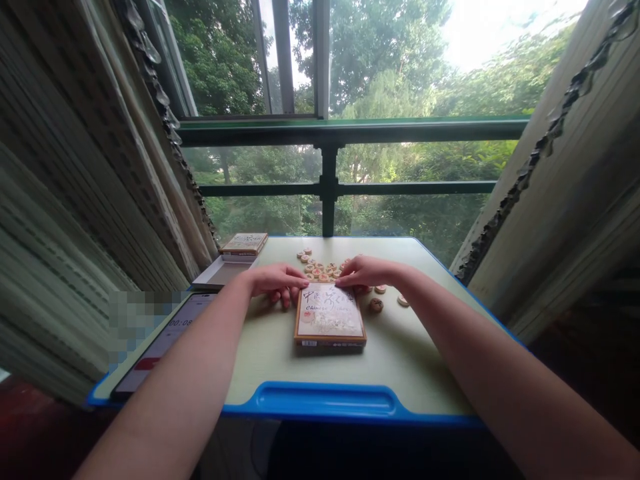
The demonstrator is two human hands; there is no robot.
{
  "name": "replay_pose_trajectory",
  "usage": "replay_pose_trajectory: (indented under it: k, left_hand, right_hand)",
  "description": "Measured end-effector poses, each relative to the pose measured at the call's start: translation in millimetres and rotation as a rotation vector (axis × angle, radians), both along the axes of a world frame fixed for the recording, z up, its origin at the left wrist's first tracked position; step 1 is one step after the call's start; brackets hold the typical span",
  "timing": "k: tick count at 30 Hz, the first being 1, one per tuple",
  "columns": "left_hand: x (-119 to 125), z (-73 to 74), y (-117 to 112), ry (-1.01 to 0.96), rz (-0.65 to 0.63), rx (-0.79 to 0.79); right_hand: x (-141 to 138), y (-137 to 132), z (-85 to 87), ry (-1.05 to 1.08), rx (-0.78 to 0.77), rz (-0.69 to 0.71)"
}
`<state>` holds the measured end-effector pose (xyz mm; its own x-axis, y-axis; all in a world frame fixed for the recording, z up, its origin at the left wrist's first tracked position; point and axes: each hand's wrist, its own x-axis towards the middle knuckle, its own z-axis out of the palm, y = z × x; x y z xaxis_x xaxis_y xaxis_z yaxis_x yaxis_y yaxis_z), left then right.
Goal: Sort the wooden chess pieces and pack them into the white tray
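Observation:
A Chinese chess box (331,317) with a white lid face and wooden-brown edges lies flat on the table in front of me. My left hand (276,279) holds its far left corner, the thumb and forefinger at the edge and the other fingers curled beside it. At the far right corner, my right hand (369,271) grips the edge with its fingertips on the lid. Round wooden chess pieces (320,272) are scattered just beyond the box, partly hidden by it and by my right hand. One loose piece (375,305) lies right of the box.
A second box (245,243) and an open white box half (223,272) sit at the table's far left. A phone (165,337) showing a timer lies at the left edge, partly under my forearm. The pale table (425,380) has a blue rim; windows and curtains surround it.

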<state>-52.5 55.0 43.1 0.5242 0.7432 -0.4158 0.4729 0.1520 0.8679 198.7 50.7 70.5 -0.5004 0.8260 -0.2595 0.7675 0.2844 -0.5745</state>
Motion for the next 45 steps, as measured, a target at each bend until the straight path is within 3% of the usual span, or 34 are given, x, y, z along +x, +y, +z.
replay_pose_trajectory:
  k: [4,15,28,34,39,45]
  left_hand:
    - [1.5,-2.4,0.6,-0.032,0.066,0.030]
    - [5.3,1.0,0.8,0.096,0.038,0.087]
    - [11.6,4.6,-4.9,0.115,0.112,0.132]
    - [14.7,8.1,-6.5,0.175,0.082,0.183]
    - [15.5,10.0,-5.3,0.210,0.040,0.224]
    - [15.4,15.8,-8.8,0.271,-0.128,0.199]
  right_hand:
    - [-1.6,0.6,-1.1,-0.070,0.083,-0.006]
    - [-2.0,2.5,-1.7,-0.142,0.094,0.081]
    - [-5.2,0.0,-1.4,-0.185,0.217,0.039]
    - [-5.9,0.4,-2.2,-0.185,0.274,0.086]
    - [-6.6,-6.5,7.6,-0.223,0.133,0.093]
    - [-10.3,-15.6,14.4,-0.259,0.163,0.183]
